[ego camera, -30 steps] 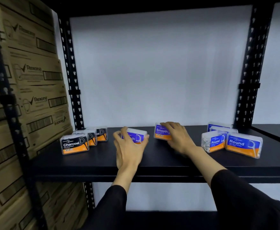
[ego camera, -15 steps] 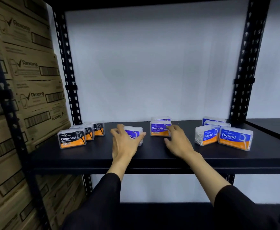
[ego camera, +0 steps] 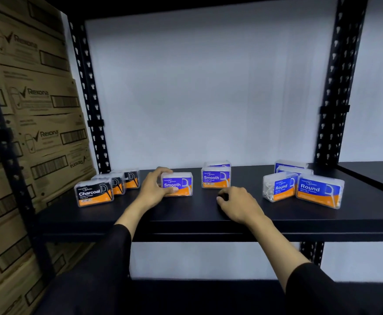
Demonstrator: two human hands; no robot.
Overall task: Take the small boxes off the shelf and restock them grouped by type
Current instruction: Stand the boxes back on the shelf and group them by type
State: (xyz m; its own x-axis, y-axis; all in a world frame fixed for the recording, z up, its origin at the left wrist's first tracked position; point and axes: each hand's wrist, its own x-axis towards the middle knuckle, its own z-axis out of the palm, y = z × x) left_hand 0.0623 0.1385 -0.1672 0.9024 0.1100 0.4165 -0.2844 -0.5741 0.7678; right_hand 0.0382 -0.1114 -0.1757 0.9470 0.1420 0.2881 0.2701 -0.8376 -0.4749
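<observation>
head view: the left hand (ego camera: 155, 189) has its grip around the left end of a "smooth" floss-pick box (ego camera: 177, 184), fingers over the top back edge and thumb across the lower front, the box standing on the black shelf (ego camera: 186, 214). the right hand (ego camera: 238, 204) rests near the shelf's front edge with fingers loosely curled, holding nothing, just in front of a second "smooth" box (ego camera: 215, 178); another stands behind that one. three "charcoal" boxes (ego camera: 94, 193) line up at the left, "round" boxes (ego camera: 319, 192) at the right. the boxes look like clear hard plastic, probably light, stiff and a little slick, so they may slide or tip easily. pinching the short ends, or top and bottom, seems safest.
</observation>
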